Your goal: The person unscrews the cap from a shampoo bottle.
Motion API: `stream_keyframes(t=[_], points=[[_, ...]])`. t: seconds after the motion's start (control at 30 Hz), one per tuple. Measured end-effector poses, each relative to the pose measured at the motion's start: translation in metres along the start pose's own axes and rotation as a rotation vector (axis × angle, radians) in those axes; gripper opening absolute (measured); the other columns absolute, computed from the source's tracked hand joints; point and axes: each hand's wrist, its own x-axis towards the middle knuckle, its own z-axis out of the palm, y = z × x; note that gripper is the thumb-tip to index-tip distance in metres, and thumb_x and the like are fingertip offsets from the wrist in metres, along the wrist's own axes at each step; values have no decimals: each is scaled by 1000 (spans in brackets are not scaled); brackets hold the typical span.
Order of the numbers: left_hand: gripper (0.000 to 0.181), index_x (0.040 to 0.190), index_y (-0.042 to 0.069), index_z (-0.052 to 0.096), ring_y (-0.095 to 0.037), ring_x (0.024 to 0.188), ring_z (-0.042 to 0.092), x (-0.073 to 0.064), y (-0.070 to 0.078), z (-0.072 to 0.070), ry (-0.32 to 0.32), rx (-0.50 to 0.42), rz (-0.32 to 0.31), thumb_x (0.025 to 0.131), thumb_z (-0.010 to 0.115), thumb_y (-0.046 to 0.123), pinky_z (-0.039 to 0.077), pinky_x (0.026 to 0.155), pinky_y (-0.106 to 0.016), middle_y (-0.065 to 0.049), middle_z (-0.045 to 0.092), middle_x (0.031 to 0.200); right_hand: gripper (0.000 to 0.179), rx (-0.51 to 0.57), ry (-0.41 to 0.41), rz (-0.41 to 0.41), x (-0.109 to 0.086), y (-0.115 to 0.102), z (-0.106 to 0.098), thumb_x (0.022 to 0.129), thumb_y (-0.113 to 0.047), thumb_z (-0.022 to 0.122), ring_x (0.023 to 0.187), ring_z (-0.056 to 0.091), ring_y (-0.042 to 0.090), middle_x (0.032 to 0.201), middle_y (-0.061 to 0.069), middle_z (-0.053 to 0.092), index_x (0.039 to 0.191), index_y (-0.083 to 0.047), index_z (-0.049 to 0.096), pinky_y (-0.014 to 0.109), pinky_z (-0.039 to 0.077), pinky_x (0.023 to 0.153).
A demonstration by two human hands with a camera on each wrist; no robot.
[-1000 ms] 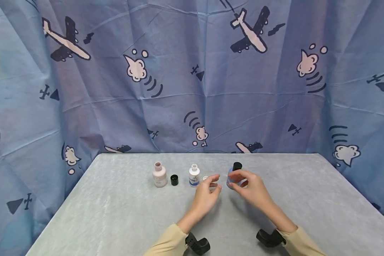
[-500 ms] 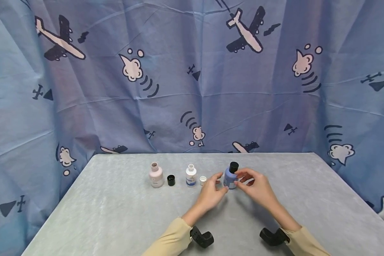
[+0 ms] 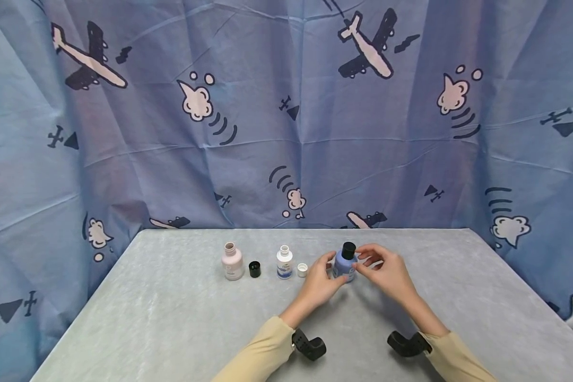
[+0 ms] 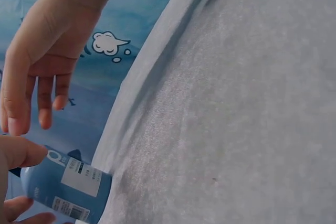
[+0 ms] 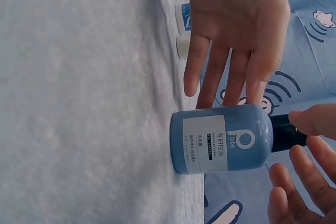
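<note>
A blue bottle (image 3: pixel 345 263) with a black cap (image 3: pixel 348 250) stands upright on the table between both hands. My left hand (image 3: pixel 319 283) is at its left side, thumb over the near face. In the right wrist view, the left hand's fingers (image 5: pixel 213 72) look fairly straight, their tips partly hidden behind the bottle. To the right, my right hand (image 3: pixel 387 270) holds its thumb and fingers close beside the cap. The left wrist view shows the right hand's fingers (image 4: pixel 45 100) apart from the bottle, with nothing between them.
Left of the hands stand an uncapped pink bottle (image 3: pixel 232 262) and an uncapped white bottle (image 3: pixel 284 262). A black cap (image 3: pixel 254 269) and a white cap (image 3: pixel 302 270) lie beside them on the grey table (image 3: pixel 181 318). A patterned blue curtain (image 3: pixel 248 175) hangs behind the table.
My left hand has moved right, from near the white cap to the blue bottle, uncovering that cap. The right hand has drawn slightly right and up, off the bottle's front. The view has shifted slightly.
</note>
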Motion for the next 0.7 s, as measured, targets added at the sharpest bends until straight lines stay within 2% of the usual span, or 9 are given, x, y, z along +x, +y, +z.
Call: stream_keyframes(t=[0.17,0.33,0.53,0.7], points=[[64,135,0,50,-33,116,59,4,0,5,14,0,14,80,74,21,51,93,-34,-18,57,133,27,11,-6,26,2,1,-1,78,-12,79,72,64,5,90,9,70,100,-6,66,23,53,65],[65,135,0,49,-31,115,59,8,0,9,16,1,14,79,75,21,50,95,-34,-17,57,133,32,5,-19,57,4,4,-1,78,-15,79,75,65,9,94,10,69,105,-6,64,22,52,65],[66,134,2,50,-28,108,62,11,-3,13,37,4,6,77,77,22,52,85,-28,-16,58,129,40,30,-45,82,7,6,2,78,-16,79,80,66,20,97,13,68,112,-4,62,22,53,67],[67,132,2,52,-27,103,64,14,-4,15,67,-2,7,74,80,20,52,81,-27,-16,60,125,44,41,-54,96,13,4,5,79,-18,79,85,65,24,98,12,67,116,-5,61,21,53,69]])
